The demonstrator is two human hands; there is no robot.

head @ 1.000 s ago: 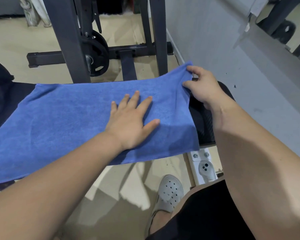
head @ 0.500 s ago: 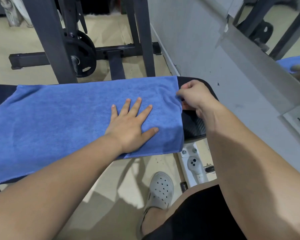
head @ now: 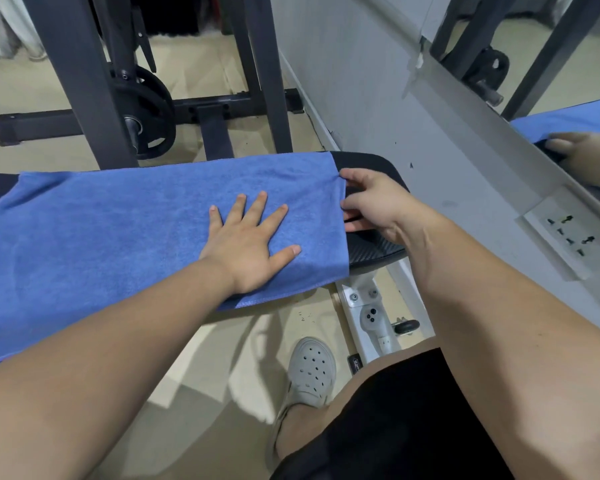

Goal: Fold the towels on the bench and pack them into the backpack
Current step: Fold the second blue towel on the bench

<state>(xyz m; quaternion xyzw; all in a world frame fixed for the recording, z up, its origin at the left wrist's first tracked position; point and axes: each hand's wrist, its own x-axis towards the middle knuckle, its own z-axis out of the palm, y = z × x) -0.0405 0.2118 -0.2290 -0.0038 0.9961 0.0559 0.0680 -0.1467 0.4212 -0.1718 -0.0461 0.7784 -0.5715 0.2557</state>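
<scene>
A blue towel lies spread flat along the black padded bench, its near edge hanging over the front. My left hand rests palm down on the towel's right part, fingers spread. My right hand is at the towel's right edge, fingertips touching the hem over the bare bench end; whether it pinches the cloth I cannot tell. No backpack is in view.
A dark steel rack with a weight plate stands behind the bench. A grey wall with a mirror and a socket is to the right. My shoe and the bench's white frame are below.
My right hand lowered the towel's raised right corner onto the bench and now sits at its edge. The left hand stayed pressed on the towel. The view shifted slightly.
</scene>
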